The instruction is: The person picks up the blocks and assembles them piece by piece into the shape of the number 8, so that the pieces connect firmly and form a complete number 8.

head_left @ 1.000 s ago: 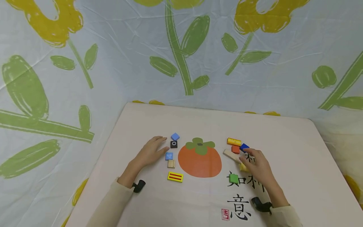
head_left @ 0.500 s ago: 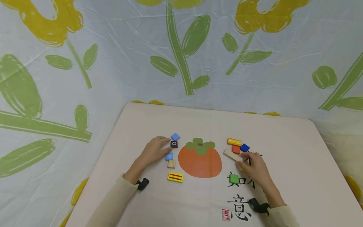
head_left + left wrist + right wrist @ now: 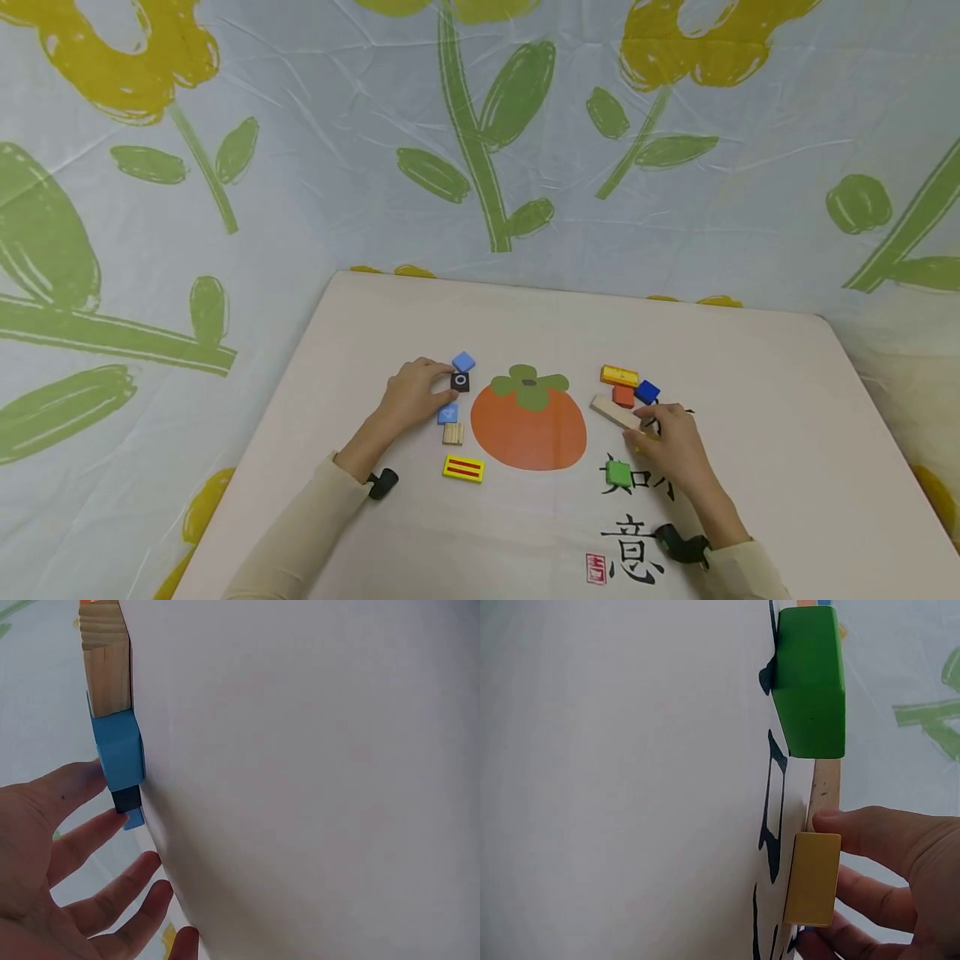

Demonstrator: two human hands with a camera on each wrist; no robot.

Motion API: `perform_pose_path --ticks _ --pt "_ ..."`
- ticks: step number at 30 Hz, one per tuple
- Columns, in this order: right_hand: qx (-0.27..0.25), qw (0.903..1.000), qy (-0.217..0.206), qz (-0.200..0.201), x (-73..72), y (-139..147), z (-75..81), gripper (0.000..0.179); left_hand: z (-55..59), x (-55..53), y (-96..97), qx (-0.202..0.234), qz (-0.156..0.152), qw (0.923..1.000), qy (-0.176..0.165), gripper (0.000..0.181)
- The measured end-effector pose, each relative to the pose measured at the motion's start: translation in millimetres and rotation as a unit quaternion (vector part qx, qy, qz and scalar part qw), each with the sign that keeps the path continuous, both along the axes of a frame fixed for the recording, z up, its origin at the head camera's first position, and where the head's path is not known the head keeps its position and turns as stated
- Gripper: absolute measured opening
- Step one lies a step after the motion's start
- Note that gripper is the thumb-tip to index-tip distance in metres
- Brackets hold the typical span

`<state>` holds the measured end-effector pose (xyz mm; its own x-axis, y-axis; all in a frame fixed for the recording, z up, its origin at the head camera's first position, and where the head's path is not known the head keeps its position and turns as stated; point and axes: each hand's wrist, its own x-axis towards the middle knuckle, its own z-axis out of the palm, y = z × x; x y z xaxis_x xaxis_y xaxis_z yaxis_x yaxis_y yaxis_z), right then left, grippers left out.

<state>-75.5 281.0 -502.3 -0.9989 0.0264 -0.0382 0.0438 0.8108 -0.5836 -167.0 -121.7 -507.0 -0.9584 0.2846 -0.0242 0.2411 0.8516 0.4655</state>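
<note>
While a red-striped block [image 3: 463,468] and a green block [image 3: 618,473] lie nearest on the tabletop [image 3: 525,542], a light blue block [image 3: 447,413] crowds the left hand's [image 3: 411,396] thumb and a yellow block [image 3: 814,879] sits by the right hand's [image 3: 678,440]. Just beyond, the left fingers pinch a square black block [image 3: 460,382] marked with a white ring; the right fingers pinch the near end of a long, pale, slanting wooden block [image 3: 611,409], with a red block [image 3: 623,396] past it.

Place: a cloth-screened play corner; home or studio, too close to call!
Flowered cloth [image 3: 337,150]: hanging behind and down the left, creases showing.
Counter [image 3: 750,375]: pale, bearing a printed orange fruit [image 3: 528,433], brushed characters [image 3: 633,550], toy blocks [image 3: 463,468].
</note>
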Motion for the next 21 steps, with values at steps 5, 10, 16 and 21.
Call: perform_pose_path --ticks 5,10,16,21 --pt "0.003 1.0000 0.003 0.000 -0.3 0.4 -1.4 0.037 -0.2 0.0 2.6 -0.018 0.004 0.9998 0.008 0.041" --pt "0.009 0.9999 0.009 0.002 -0.9 0.9 -2.6 0.036 -1.5 -0.2 4.3 -0.038 0.006 0.9991 0.019 0.038" --pt "0.005 0.9998 0.020 0.003 -1.1 1.7 -2.2 0.035 -0.7 2.2 5.3 -0.037 0.009 0.9990 0.022 0.036" --pt "0.001 0.9994 0.035 0.004 -1.6 1.2 -0.8 0.035 2.6 4.9 5.4 -0.026 0.003 0.9992 0.031 0.036"
